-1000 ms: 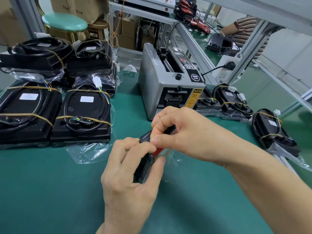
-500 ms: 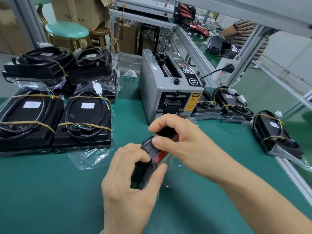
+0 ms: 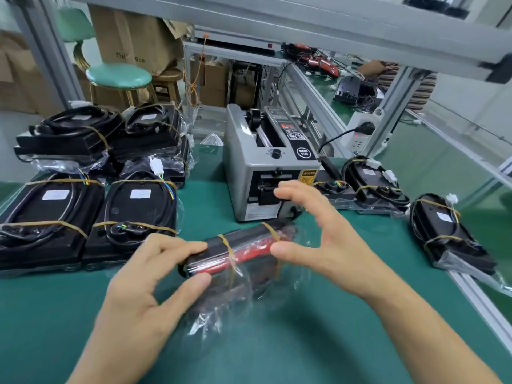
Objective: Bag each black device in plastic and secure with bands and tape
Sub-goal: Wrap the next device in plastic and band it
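The device [image 3: 238, 252], black with a red strip, lies on edge in a clear bag [image 3: 221, 306], two tan bands [image 3: 227, 245] round it. The left hand [image 3: 144, 278] pinches its end; the right hand [image 3: 327, 236] is spread, thumb touching it.

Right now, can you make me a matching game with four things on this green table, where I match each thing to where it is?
Things:
1. bagged device
2. tape machine
3. left hand
4. stool

Places:
A. on the floor behind the table, far left
B. gripping one end of the bagged device
C. lying on the mat between the two hands
D. standing on the table just behind the bagged device

Pairs: 1-C, 2-D, 3-B, 4-A
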